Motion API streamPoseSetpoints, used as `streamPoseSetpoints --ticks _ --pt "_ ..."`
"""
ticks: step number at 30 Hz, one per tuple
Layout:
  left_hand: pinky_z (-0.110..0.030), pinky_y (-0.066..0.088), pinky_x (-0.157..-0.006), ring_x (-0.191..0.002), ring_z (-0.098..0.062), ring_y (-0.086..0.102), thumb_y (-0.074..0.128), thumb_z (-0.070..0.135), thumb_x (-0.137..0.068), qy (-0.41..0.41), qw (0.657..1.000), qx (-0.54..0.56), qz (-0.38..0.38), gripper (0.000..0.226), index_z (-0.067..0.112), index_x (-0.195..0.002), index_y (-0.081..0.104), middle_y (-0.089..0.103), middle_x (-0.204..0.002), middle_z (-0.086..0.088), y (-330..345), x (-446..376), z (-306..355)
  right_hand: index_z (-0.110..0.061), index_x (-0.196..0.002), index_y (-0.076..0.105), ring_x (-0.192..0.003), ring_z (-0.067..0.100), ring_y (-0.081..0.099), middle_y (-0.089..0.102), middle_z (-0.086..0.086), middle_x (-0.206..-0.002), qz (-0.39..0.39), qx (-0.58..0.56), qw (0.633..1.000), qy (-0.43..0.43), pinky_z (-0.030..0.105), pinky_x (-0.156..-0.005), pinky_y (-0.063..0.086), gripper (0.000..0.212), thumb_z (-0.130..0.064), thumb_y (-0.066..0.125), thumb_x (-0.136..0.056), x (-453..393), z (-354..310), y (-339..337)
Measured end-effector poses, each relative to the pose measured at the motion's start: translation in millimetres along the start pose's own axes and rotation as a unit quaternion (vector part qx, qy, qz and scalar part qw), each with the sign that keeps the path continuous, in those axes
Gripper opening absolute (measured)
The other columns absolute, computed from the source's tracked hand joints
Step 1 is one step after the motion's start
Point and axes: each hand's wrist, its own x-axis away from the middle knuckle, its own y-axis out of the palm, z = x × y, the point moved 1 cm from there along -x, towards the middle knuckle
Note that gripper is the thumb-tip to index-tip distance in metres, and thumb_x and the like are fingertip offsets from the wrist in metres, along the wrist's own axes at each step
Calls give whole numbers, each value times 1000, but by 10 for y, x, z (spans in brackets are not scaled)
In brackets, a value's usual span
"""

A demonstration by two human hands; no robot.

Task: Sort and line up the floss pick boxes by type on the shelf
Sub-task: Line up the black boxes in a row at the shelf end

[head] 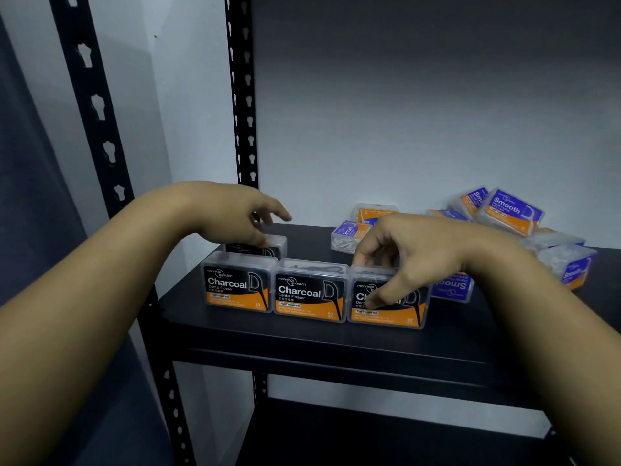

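Head view: three Charcoal boxes stand in a row along the front edge of the black shelf (302,334), labels facing out, sides touching or nearly so. Right hand (413,257) grasps the third Charcoal box (386,314) at the right end of the row, thumb on the front label, fingers curled over the top edge. Left hand (235,216) rests with fingers bent on a fourth Charcoal box (258,248), which sits just behind the first Charcoal box (237,285); can't tell if it's actually pinched or only touched. Second Charcoal box (309,295) sits between, untouched.

Key relation: long axes of the row run left-right along the shelf edge; the box under the right hand needs squaring flush with its left neighbour. The Smooth boxes (510,210) lie in a loose heap at back right, tilted at all angles, one purple Smooth box (452,287) upside down just beside and behind the right hand. Right hand is clearly nearer that pile.

Boxes: clear hard plastic, rectangular, rounded corners, glossy paper labels (black/orange vs purple/orange). Probably slick and light, so they tip easily. Shelf is matt black metal with slotted uprights.

Judgement: Charcoal row nearly done, Smooth sorting not yet started.
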Motion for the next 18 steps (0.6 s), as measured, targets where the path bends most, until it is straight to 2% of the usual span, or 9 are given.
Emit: streamPoseSetpoints --ticks 2,4,6,10,14,18 --pt "-34 50 -103 -121 -6 59 69 39 -93 41 996 41 75 47 44 -137 55 62 -130 20 -38 97 23 -25 -94 80 -74 11 76 80 -10 -81 2 2 1000 -1 34 -72 61 21 -32 91 -77 -1 -1 5" --pt "-32 55 -97 -111 1 63 75 41 -87 87 987 95 93 41 43 -127 65 68 -115 24 -65 190 45 -24 -94 81 -73 11 76 79 -12 -80 4 9 1000 -1 30 -70 60 21 -32 90 -77 -5 -4 4" --pt "-26 55 -92 -106 5 65 81 47 -79 112 985 118 53 45 41 -122 69 71 -108 26 -58 260 68 -22 -93 81 -72 13 75 78 -14 -77 9 15 1000 4 28 -69 58 21 -31 91 -76 -8 -6 6" --pt "-21 51 -91 -109 8 64 88 49 -68 104 990 98 -5 61 39 -124 67 72 -111 25 36 250 64 -21 -91 81 -69 11 74 78 -15 -76 11 19 1000 8 27 -66 57 22 -33 91 -75 -18 -9 11" --pt "-17 51 -82 -99 5 69 90 42 -69 100 988 116 -12 53 35 -118 71 75 -103 21 81 213 61 -23 -93 81 -62 0 68 77 -17 -77 10 19 1000 7 14 -58 48 22 -34 91 -76 -16 -7 6" --pt "-23 57 -85 -92 -1 73 91 35 -69 107 984 141 -26 42 34 -108 77 78 -97 14 90 226 65 -21 -94 81 -60 -4 66 77 -16 -78 14 20 1000 4 10 -56 45 23 -33 91 -76 -19 6 6"
